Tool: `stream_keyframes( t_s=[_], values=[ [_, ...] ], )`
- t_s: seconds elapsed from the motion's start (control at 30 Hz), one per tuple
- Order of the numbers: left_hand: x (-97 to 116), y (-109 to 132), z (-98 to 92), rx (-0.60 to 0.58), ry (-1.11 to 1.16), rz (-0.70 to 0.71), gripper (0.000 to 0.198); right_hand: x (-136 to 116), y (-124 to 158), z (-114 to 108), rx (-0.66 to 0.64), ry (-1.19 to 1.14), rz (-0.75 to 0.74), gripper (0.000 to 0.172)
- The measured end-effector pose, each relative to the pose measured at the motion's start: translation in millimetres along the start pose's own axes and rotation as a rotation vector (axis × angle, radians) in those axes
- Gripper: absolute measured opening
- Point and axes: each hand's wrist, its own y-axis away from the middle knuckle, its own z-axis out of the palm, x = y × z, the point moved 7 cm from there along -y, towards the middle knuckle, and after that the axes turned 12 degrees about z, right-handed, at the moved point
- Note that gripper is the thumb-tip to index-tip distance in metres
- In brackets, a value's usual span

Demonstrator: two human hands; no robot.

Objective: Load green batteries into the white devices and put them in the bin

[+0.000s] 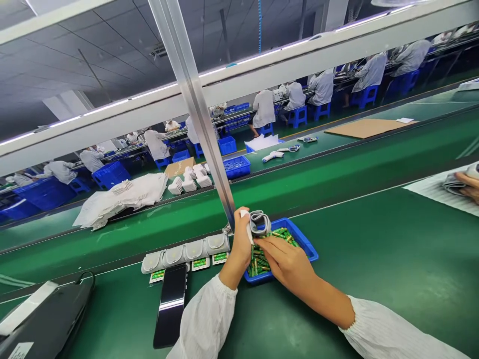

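Observation:
My left hand (241, 244) is closed round a wrist blood pressure monitor (248, 228), a white unit with a rolled grey cuff (261, 222), held upright over the tray. The fingers of my right hand (290, 259) are pressed together against the monitor's lower side; their tips are partly hidden, so whatever they pinch cannot be made out. Beneath both hands is a blue tray (312, 253) filled with loose green batteries (258, 264). Left of it stands a row of similar monitors (185, 253) with grey cuffs, several showing green batteries in their compartments.
A black phone (170, 309) lies left of my forearm, and a dark device (48, 319) sits at far left. A metal post (202, 109) rises behind the tray. At right, another person's hand (469, 187) is over a white sheet (441, 192). White parts (190, 179) lie beyond.

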Motion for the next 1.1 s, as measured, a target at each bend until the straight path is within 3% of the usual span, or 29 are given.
stream_keyframes(
  t_s=[0.1, 0.17, 0.33, 0.47, 0.6, 0.67, 0.83, 0.93, 1.1],
  values=[
    [2.7, 8.8, -10.7, 0.196, -0.124, 0.117, 0.027, 6.0, 1.7, 1.9, -0.022, 0.034, 0.073, 0.038],
    [4.9, 12.5, -11.7, 0.227, -0.136, 0.146, 0.026, 9.1, 0.7, 2.0, -0.038, 0.042, 0.093, 0.037],
    [8.8, 4.0, -4.8, 0.077, -0.102, 0.182, 0.030, 6.9, -6.5, -7.7, 0.042, 0.020, 0.065, 0.024],
    [12.0, -4.3, -5.0, -0.022, -0.094, 0.133, 0.029, 4.6, -8.9, -15.2, 0.122, -0.029, 0.067, 0.016],
    [42.5, -6.3, 1.9, -0.228, -0.395, 0.280, 0.027, 11.2, -5.6, -10.6, 0.096, 0.001, 0.170, 0.018],
    [51.9, -7.0, 2.5, -0.250, -0.495, 0.328, 0.026, 9.7, -2.9, -6.9, 0.074, -0.007, 0.164, 0.020],
    [19.4, -10.9, -3.2, -0.120, -0.110, 0.025, 0.032, -0.3, -0.1, -8.3, 0.108, -0.062, 0.062, 0.028],
    [7.0, -10.2, -0.1, -0.099, 0.020, -0.031, 0.035, -0.2, -0.4, -9.2, 0.106, -0.070, 0.049, 0.031],
    [3.6, -6.9, 3.8, -0.083, 0.064, -0.098, 0.040, 0.6, 0.4, -6.0, 0.069, -0.017, 0.038, 0.036]
  ],
)
